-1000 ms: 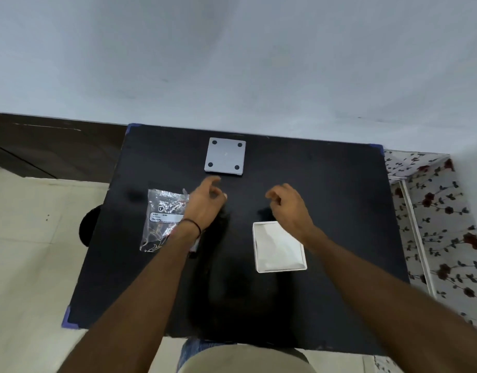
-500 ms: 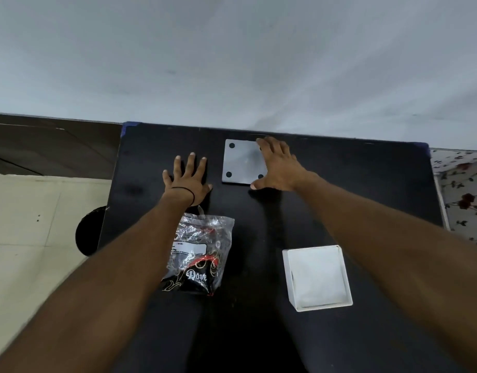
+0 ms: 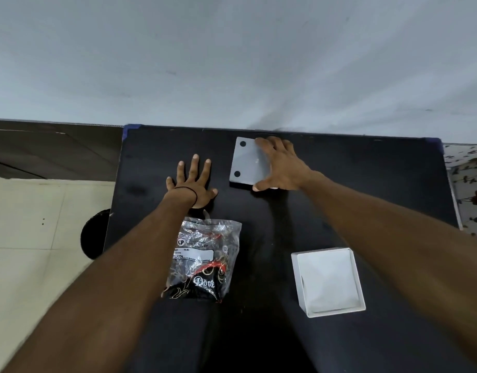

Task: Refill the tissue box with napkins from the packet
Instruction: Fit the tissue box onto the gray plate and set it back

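A matte black counter [image 3: 366, 184] with blue-taped far corners is seen from above, set against a plain pale wall. The left hand [image 3: 192, 184] is laid flat on the bare surface, palm down, fingers spread and straight, gripping nothing; a thin black band [image 3: 187, 190] is worn at its wrist. Just to the right of it, the right hand [image 3: 281, 166] is placed over a flat, square, smooth grey lid [image 3: 245, 164], with fingers curled over its far edge and the thumb pressed at its near right corner, so the lid is grasped. Two round black dots are visible along the lid's left side.

Just below the left wrist, a crinkled, glossy clear plastic packet [image 3: 202, 261] is lying on the counter, printed with a white label and black, red and gold lettering; its contents cannot be made out. Below the right forearm, nearer the person, an open white tissue box [image 3: 328, 281] is standing, square with thin rigid walls, and a folded white sheet is seen inside it. The packet and the box are well apart.
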